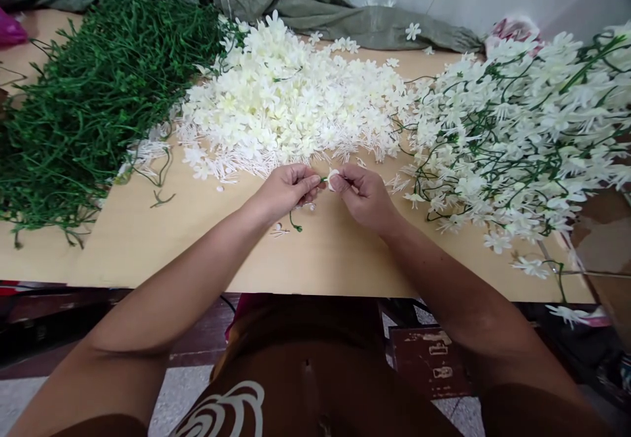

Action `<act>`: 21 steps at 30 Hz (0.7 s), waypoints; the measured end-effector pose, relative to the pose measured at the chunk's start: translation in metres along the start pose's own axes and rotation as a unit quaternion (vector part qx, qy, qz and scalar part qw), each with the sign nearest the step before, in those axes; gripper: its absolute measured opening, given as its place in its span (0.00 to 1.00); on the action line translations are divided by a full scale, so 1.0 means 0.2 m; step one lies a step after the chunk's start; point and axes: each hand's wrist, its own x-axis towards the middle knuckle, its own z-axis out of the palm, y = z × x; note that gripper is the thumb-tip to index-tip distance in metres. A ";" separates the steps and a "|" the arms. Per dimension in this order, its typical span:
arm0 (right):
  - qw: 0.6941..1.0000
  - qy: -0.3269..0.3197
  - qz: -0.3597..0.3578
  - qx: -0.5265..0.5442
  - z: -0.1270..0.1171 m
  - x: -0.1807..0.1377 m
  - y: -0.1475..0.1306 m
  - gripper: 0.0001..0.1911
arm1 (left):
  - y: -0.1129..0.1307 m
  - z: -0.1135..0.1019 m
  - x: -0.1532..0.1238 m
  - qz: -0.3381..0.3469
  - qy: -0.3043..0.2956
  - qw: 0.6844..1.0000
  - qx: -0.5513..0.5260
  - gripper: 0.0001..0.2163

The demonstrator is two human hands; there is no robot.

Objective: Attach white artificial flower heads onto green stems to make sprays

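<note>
My left hand (294, 187) pinches a green artificial stem (323, 179), whose lower end with a small green tip (297, 228) hangs below the fingers. Close beside it, my right hand (362, 195) is closed on a small white artificial flower (332, 179) at the stem's tip. The fingertips hide how far flower and stem are joined. Just behind both hands spreads a heap of loose white flower heads (290, 102). Under my left hand lie a few tiny white pieces (279, 229) on the tabletop.
Green stems (93, 89) are heaped at the left. Flowers on green stems (513, 135) are piled at the right, some overhanging the front edge. Grey-green cloth (384, 26) lies along the back of the wooden table (197, 240). A cardboard box (604, 233) stands at the right.
</note>
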 end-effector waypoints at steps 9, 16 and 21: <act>0.996 0.007 -0.032 -0.087 0.01 -0.02 0.00 0.16 | -0.02 -0.01 0.01 0.022 -0.017 0.999 0.018 0.10; 0.993 -0.036 -0.038 -0.109 -0.02 -0.04 0.02 0.16 | -0.05 -0.01 0.03 0.028 -0.035 0.995 0.086 0.07; 0.996 -0.051 -0.032 -0.068 -0.02 -0.07 0.05 0.14 | -0.05 0.00 0.02 0.047 -0.047 0.987 0.144 0.08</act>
